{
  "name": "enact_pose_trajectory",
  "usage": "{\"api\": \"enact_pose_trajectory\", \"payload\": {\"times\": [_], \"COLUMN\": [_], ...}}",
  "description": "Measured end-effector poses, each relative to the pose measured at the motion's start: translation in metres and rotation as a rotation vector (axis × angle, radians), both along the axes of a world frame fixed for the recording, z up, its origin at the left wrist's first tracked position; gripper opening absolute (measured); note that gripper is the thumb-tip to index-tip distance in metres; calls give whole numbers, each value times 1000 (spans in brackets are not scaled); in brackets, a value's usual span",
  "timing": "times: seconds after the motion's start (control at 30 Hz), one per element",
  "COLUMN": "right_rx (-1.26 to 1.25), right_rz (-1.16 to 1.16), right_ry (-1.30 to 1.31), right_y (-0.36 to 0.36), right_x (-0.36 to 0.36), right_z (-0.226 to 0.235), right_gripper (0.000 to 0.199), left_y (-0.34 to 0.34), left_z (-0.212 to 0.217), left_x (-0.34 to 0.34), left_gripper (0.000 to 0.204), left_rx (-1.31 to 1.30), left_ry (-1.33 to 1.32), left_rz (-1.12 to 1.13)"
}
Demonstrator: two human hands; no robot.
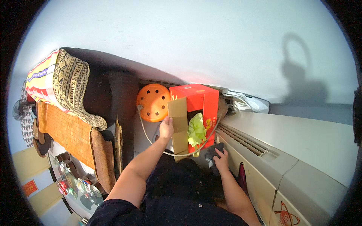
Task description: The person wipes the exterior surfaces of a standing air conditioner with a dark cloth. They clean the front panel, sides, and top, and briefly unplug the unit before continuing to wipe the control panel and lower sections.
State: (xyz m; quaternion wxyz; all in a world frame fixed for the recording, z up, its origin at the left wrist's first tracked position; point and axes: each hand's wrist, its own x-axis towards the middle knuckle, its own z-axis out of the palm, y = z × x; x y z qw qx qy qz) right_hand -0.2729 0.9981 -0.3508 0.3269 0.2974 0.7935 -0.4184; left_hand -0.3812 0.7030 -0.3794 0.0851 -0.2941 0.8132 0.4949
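A red cardboard box (191,90) stands open against the wall, its brown inner flap (178,113) folded out on the left. My left hand (166,129) is closed at that flap's left edge, next to the round orange stool top (154,100) with several dark holes. Inside the box opening lies a crumpled yellow-green plastic bag (197,130). In front of the box, my right hand (221,160) grips a dark grey cloth (218,148); its fingers partly hide it. A pale cable (149,140) loops from beside the stool across the front of the box.
A tall white appliance with a vent grille (243,139) lies close along my right. White plastic bags (249,102) are behind it. To the left are a dark sofa (113,86) with a patterned cover (73,77), a woven mat (68,130) and a cluttered glass table (81,192).
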Motion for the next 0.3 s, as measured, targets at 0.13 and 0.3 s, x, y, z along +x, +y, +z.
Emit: {"api": "enact_pose_trajectory", "payload": {"times": [0.13, 0.3], "right_rx": [68, -140], "right_rz": [-10, 171], "right_ry": [-133, -433], "right_y": [-11, -23], "right_x": [-10, 6], "right_z": [-14, -136], "right_gripper": [65, 100], "left_y": [-59, -132], "left_z": [26, 24], "left_x": [-21, -44], "left_gripper": [24, 29], "left_rx": [267, 320], "left_ry": [145, 9], "left_rz": [126, 200]}}
